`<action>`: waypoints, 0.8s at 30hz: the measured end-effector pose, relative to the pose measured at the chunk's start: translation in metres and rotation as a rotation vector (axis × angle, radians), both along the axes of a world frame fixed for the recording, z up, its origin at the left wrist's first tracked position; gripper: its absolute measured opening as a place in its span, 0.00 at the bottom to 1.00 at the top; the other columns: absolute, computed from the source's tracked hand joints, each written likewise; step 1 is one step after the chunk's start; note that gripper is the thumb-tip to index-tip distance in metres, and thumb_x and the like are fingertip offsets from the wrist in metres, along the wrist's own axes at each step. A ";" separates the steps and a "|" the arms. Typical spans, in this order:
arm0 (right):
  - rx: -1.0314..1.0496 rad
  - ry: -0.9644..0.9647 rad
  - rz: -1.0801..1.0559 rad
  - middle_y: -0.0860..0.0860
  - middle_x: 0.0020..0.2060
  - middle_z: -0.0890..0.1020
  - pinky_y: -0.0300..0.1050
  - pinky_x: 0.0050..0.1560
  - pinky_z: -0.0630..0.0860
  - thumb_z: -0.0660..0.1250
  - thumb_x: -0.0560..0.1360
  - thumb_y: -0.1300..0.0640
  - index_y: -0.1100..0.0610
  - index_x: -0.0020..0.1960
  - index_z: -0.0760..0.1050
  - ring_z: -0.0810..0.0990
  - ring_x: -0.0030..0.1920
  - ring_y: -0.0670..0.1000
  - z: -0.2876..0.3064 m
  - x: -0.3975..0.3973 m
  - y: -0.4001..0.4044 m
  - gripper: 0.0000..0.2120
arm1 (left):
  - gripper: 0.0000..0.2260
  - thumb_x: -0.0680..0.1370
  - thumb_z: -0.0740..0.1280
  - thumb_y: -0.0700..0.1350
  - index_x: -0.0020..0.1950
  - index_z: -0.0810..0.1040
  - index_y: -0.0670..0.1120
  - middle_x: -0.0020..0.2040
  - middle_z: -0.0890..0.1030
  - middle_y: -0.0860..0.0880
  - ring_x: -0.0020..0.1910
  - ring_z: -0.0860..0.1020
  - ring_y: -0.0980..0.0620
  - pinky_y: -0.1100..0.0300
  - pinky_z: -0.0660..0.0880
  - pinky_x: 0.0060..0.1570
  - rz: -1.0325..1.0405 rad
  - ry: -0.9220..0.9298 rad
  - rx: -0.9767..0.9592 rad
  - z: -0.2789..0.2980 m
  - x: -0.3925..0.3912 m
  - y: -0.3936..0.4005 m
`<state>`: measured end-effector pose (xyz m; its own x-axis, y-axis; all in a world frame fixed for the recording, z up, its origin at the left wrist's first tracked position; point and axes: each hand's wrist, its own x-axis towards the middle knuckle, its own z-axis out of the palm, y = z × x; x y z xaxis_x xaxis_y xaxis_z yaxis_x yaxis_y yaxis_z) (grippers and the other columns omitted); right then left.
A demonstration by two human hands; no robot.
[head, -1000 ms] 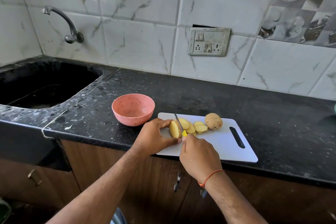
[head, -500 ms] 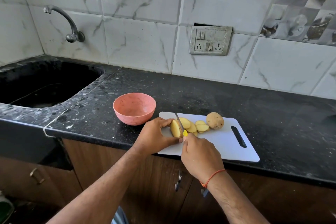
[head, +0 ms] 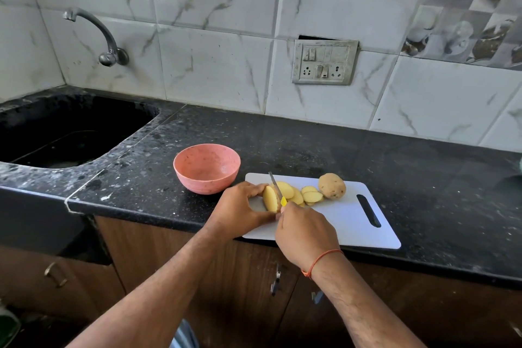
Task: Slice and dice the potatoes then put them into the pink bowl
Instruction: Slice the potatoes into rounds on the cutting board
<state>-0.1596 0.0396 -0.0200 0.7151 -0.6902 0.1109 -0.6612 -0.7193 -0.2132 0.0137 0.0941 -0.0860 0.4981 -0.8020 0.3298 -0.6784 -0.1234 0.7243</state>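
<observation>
Potato half (head: pixel 270 198) sits on the near left part of the white cutting board (head: pixel 347 220), and my left hand (head: pixel 240 206) grips it — fingers (head: pixel 255 189) curled over its top, thumb low against its near end. My right hand (head: pixel 306 232) is wrapped tight round the yellow handle of a small knife (head: pixel 276 186); only a sliver of that handle shows above my knuckles. Its blade stands against the cut face of the potato half, tip pointing away from me toward the wall. Just right of the blade lie the cut slices (head: pixel 302 195), pale yellow and overlapping, and beyond them a whole unpeeled potato (head: pixel 332 186) rests on the board's far edge. My pink bowl (head: pixel 207 168) stands on the black speckled counter (head: pixel 310 147) just left of the board, nothing visible inside it. An orange thread (head: pixel 320 261) circles my right wrist. Further left the counter drops into a dark sink (head: pixel 65 133) under a wall tap (head: pixel 99 37).
</observation>
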 end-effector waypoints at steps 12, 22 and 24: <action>0.102 0.020 0.060 0.48 0.40 0.74 0.46 0.38 0.68 0.56 0.86 0.50 0.51 0.50 0.72 0.74 0.43 0.52 0.006 -0.002 -0.005 0.10 | 0.28 0.66 0.79 0.66 0.64 0.85 0.58 0.54 0.82 0.61 0.55 0.80 0.64 0.63 0.76 0.57 -0.001 -0.033 0.013 -0.001 0.001 0.000; 0.122 0.052 0.056 0.52 0.45 0.79 0.48 0.43 0.71 0.56 0.85 0.50 0.52 0.54 0.75 0.76 0.45 0.53 0.002 -0.010 -0.003 0.10 | 0.33 0.63 0.78 0.70 0.65 0.85 0.57 0.55 0.82 0.61 0.56 0.80 0.64 0.65 0.76 0.59 0.018 -0.023 0.032 -0.001 0.001 0.001; 0.135 0.060 0.068 0.53 0.46 0.79 0.47 0.43 0.71 0.57 0.84 0.51 0.51 0.52 0.75 0.76 0.46 0.54 0.008 -0.004 -0.005 0.09 | 0.28 0.66 0.81 0.65 0.63 0.86 0.58 0.54 0.83 0.59 0.54 0.81 0.63 0.63 0.77 0.58 0.012 -0.031 0.016 0.001 -0.001 0.002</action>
